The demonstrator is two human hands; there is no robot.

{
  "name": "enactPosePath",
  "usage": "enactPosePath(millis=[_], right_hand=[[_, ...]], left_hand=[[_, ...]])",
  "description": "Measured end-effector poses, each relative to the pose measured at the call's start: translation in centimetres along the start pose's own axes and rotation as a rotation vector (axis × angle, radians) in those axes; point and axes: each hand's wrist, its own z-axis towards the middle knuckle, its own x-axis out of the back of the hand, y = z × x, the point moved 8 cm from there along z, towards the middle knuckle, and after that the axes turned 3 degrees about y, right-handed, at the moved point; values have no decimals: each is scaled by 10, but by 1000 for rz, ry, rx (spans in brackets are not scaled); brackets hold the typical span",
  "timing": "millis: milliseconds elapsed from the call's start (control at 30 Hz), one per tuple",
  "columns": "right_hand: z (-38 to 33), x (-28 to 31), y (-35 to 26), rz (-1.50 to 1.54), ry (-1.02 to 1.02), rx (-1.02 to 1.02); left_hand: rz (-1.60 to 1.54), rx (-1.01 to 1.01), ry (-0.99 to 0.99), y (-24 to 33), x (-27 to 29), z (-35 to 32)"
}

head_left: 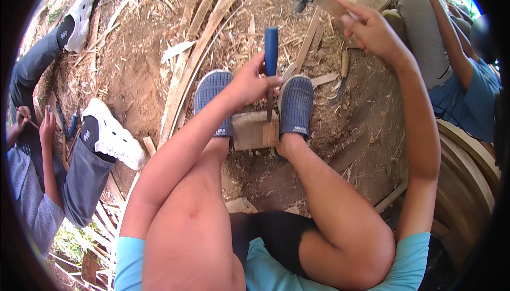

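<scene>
My left hand (252, 82) is wrapped round a chisel (271, 52) with a blue handle, held upright. Its metal blade points down, the lower end at the lighter right part of a small wooden block (248, 133) on the ground between my feet. My fingers partly cover the place where handle meets blade. Raised at the upper right, my right hand (366, 29) grips a hammer (330, 7) by its wooden handle. The dark claw head is up and to the left of that hand, well apart from the chisel's top.
Dark blue clogs (297, 102) on my feet flank the block. Long wood strips (186, 78) and shavings cover the dirt. A wooden-handled knife (344, 65) lies beyond my right foot. One person in white clogs (111, 137) sits at left, another in a blue shirt (473, 105) at right.
</scene>
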Motion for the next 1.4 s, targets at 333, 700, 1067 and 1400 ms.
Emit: enactPosePath(millis=[333, 700, 1067, 1400], right_hand=[[14, 17, -4, 116, 115, 194], [28, 10, 1, -45, 94, 338], [34, -11, 3, 13, -46, 387], [30, 9, 33, 267, 23, 160]], left_hand=[[127, -44, -62, 8, -9, -2], [69, -14, -80, 1, -9, -1], [31, 25, -56, -2, -6, -1], [96, 35, 69, 6, 16, -19]])
